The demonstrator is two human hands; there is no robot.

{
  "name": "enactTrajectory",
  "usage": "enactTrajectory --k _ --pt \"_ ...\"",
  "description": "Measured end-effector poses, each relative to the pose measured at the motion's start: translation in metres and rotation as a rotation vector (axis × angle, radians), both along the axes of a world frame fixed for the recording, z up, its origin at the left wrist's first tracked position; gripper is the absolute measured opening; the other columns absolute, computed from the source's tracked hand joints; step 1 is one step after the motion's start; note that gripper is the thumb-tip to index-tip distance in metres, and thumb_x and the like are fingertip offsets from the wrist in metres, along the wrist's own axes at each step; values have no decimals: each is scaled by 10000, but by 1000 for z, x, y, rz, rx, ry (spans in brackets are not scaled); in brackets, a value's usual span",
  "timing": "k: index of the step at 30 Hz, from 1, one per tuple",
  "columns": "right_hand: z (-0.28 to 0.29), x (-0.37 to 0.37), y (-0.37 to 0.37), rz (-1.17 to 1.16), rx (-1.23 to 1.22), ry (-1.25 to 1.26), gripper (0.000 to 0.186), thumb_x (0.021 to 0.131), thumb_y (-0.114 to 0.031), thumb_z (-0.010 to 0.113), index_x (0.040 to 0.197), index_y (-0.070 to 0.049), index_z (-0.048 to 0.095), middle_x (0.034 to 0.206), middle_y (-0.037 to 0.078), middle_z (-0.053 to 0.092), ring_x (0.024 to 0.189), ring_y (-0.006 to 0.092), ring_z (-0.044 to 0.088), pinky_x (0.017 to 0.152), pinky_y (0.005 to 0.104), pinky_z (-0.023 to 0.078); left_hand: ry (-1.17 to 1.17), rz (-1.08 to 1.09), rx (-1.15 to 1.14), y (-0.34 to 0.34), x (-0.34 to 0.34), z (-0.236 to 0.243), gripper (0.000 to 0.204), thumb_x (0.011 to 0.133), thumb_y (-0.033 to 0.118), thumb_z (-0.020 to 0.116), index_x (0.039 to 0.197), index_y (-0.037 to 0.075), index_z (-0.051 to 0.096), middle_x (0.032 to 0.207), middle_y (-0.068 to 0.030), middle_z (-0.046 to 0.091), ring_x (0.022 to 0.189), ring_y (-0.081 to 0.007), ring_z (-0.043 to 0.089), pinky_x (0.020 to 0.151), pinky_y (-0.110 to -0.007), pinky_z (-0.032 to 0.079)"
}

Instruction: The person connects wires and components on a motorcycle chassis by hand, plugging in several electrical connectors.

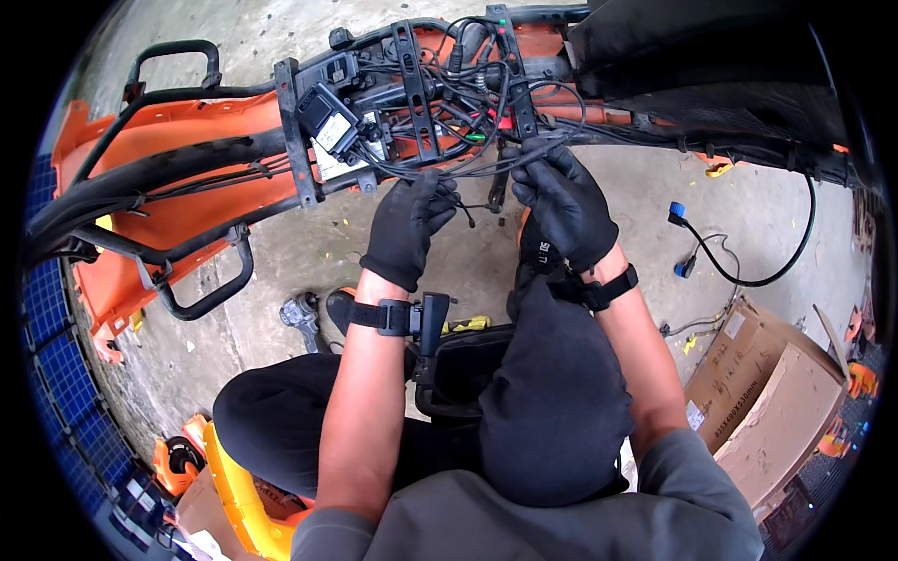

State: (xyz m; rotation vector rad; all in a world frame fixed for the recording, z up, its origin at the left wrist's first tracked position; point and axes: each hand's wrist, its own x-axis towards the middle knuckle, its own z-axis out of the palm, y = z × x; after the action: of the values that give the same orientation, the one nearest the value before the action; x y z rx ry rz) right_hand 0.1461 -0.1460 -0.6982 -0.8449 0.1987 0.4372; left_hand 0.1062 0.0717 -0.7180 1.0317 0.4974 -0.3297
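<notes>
Both my hands wear black gloves and are raised to the near side of a black tubular vehicle frame (pixel 271 89) with orange body panels (pixel 187 178). My left hand (pixel 409 224) pinches the black cables (pixel 479 170) at their left, its fingers closed. A thin loose wire end with a small dark tip (pixel 470 221) hangs by its fingertips. My right hand (pixel 564 204) is closed on the same cables further right, so the bundle spans between my hands. Beyond lies a tangle of wiring with red and green connectors (pixel 476 136), beside a black control box (pixel 325 114) with a white label.
A cordless power tool (pixel 301 318) lies on the concrete floor at left. A black bin (pixel 449 374) stands between my legs. At right are a cable with a blue connector (pixel 676 212) and a cardboard box (pixel 772 411). A yellow curved part (pixel 238 496) sits at lower left.
</notes>
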Motion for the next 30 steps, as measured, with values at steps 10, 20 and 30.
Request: enactTrajectory --k 10,20,30 --pt "-15 11 0 5 143 8 189 1010 -68 492 1180 -48 573 1193 143 630 899 137 604 799 287 514 5 301 183 13 -11 -11 293 982 250 569 1200 55 575 1116 -115 650 975 -233 650 873 -359 533" --pt "-26 8 -1 37 160 17 157 987 -72 524 1129 -53 586 1046 100 644 841 147 604 782 326 514 75 325 97 15 -3 8 101 957 183 601 1016 102 590 952 -64 649 811 -195 655 735 -330 561" --pt "-25 1 -9 96 -36 197 125 982 -149 559 1054 -51 591 869 63 650 728 123 587 657 283 492 9 324 -45 15 -1 10 82 956 166 611 1005 102 593 934 -58 658 838 -187 668 753 -339 576"
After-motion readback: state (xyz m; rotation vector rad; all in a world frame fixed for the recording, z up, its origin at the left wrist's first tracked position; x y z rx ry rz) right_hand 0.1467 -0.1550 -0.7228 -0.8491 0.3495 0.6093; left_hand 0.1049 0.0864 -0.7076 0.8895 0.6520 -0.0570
